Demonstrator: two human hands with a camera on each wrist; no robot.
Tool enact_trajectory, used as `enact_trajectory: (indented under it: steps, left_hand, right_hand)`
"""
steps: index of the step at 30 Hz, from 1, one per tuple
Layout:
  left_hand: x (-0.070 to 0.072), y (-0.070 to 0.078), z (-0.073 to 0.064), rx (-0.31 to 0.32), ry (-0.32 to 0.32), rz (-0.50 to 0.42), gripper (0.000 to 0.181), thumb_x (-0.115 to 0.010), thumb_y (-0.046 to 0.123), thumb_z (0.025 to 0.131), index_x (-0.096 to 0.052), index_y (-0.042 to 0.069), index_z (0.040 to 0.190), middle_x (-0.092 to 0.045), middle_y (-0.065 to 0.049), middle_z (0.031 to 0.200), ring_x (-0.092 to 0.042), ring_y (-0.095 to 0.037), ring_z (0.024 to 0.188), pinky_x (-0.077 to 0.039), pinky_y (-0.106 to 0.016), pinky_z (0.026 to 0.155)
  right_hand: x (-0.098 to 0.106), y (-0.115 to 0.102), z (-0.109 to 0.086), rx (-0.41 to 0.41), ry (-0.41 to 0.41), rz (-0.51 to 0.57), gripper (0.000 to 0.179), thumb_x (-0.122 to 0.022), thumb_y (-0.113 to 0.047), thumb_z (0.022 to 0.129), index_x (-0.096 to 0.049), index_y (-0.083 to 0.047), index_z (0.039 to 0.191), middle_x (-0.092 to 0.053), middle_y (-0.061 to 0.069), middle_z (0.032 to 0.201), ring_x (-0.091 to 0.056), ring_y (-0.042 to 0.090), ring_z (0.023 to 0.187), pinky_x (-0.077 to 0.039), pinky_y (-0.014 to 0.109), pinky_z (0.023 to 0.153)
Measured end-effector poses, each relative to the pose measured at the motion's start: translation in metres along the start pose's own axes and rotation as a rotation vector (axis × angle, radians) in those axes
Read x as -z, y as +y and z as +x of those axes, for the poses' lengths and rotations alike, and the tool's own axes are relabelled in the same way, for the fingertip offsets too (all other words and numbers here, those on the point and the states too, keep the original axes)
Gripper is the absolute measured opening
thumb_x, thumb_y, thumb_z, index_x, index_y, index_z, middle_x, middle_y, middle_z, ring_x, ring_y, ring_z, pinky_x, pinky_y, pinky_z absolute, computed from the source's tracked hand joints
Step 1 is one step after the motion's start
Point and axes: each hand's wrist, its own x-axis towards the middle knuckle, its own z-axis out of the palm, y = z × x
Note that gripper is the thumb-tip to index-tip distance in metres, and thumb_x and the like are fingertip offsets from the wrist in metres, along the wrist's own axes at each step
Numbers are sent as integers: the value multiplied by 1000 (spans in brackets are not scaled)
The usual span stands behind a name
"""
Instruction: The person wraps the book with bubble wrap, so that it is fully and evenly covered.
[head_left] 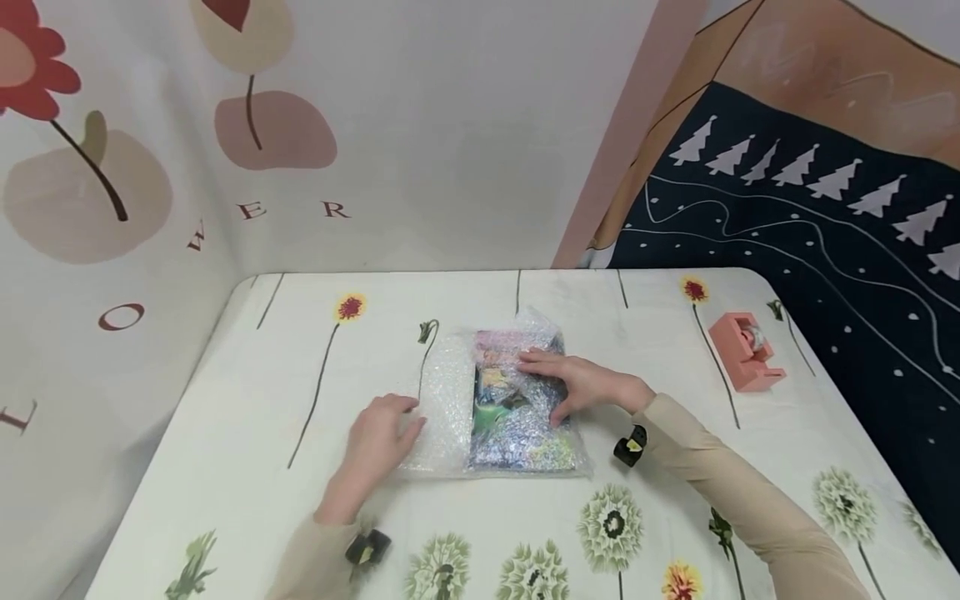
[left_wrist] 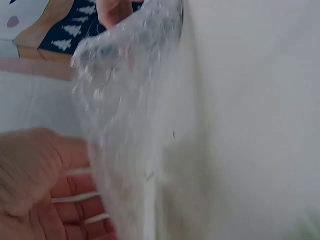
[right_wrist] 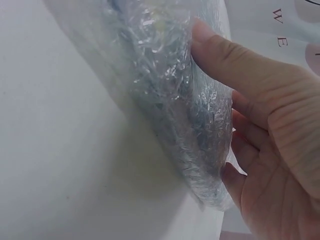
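Observation:
Bubble wrap (head_left: 442, 392) lies round a flat, colourful, book-like item (head_left: 491, 408), with a loose flap spread to its left. My left hand (head_left: 378, 437) is at the flap's outer edge, thumb and fingers apart. In the left wrist view, the flap's rim (left_wrist: 107, 145) crosses in front of that hand's fingertips. Over the right side of the wrapped item rests my right hand (head_left: 588, 383), fingers extended across the top and thumb by the right edge. The right wrist view shows its thumb (right_wrist: 225, 55) against the puffy wrap (right_wrist: 165, 100).
A pink tape dispenser (head_left: 742, 354) with a roll in it stands at the table's right. The flower-printed cloth (head_left: 247, 500) covers the tabletop. Behind hangs a pale printed curtain (head_left: 450, 167), and a dark tree-patterned cloth (head_left: 810, 242) hangs at the right.

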Motion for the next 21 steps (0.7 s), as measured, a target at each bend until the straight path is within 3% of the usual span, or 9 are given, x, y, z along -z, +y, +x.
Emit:
enact_trajectory:
  steps: [4,7,11,15,21]
  left_hand:
    - [14,-15,-13,236,-28,26,28,-65,17,86,-65,-6,102,-63,-15,89,-61,-31,80,-51,-42,64]
    - [22,-23,-20,318,-62,5,30,-63,21,88,-64,-7,97,-62,-12,79,-59,-25,67,-49,-38,57]
    - [26,-29,-25,371,-99,-90,28,-62,25,89,-66,-3,88,-60,-4,65,-52,-15,55,-44,-31,53]
    - [31,-32,-30,425,-122,-116,30,-62,27,89,-66,-3,90,-60,-3,68,-52,-15,60,-43,-31,56]
    - [35,-33,-35,414,-162,-113,38,-62,28,89,-62,-9,98,-60,-6,72,-53,-17,61,-44,-33,57]
  right_hand:
    - [0,1,-3,19,34,12,91,-77,-36,70,-36,-1,143,-26,19,150,-19,35,139,-27,52,106]
    - [-1,2,-3,-14,25,28,92,-79,-33,68,-36,-1,143,-25,19,150,-19,36,139,-26,53,105]
    - [-1,2,-1,-72,-6,41,94,-81,-29,65,-36,0,142,-23,19,151,-18,37,138,-25,52,106]
    - [-2,1,1,-94,-21,34,94,-81,-27,65,-36,-1,143,-23,18,152,-17,35,139,-25,49,108]
    - [-2,0,1,-87,-22,35,92,-81,-26,66,-36,0,142,-24,19,151,-17,36,139,-27,48,107]
